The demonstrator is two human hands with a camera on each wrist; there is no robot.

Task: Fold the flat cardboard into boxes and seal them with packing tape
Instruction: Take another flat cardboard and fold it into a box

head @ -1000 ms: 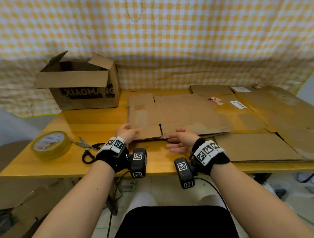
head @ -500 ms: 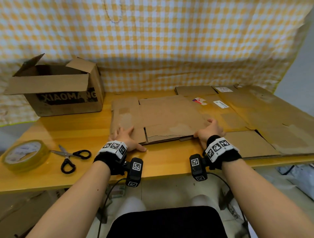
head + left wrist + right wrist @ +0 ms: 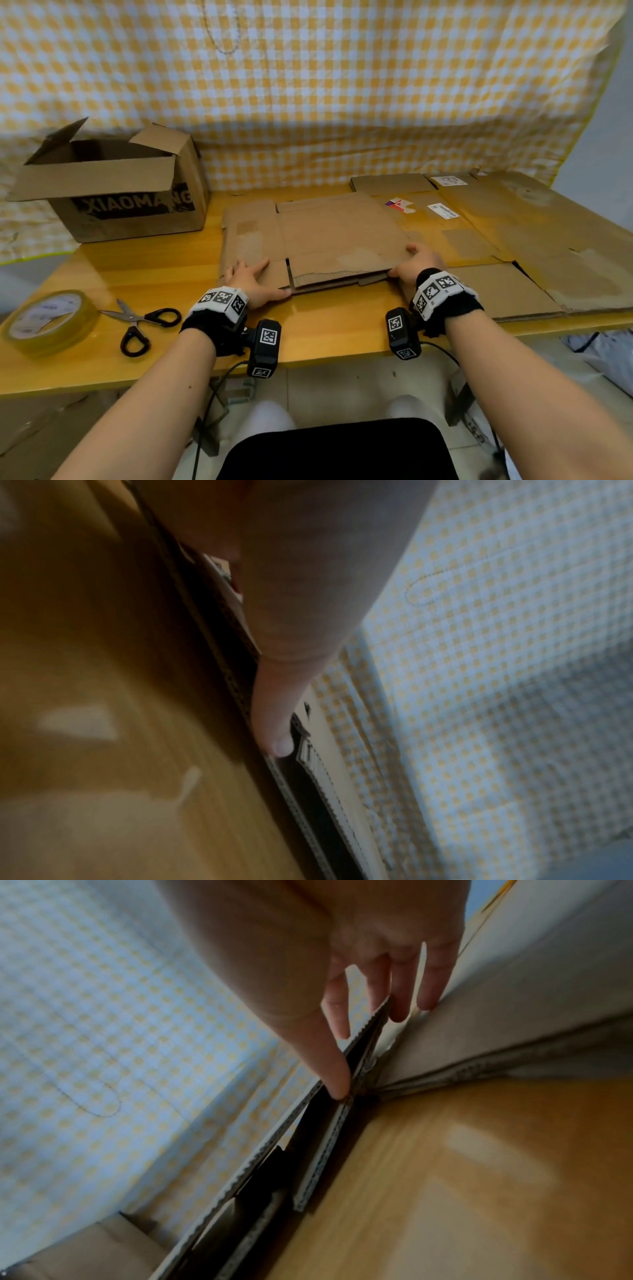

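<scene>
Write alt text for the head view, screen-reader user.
Both hands, left hand and right hand, rest on the near corners of a flattened brown cardboard box on a yellow wooden table. Left of them lie black-handled scissors, a clear packing tape roll and an open printed carton.

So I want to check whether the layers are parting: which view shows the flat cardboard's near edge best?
The right wrist view: the flat cardboard shows its corrugated edge parted beside the right hand. The left wrist view shows a blurred stretch; the head view shows only a thin line.
</scene>
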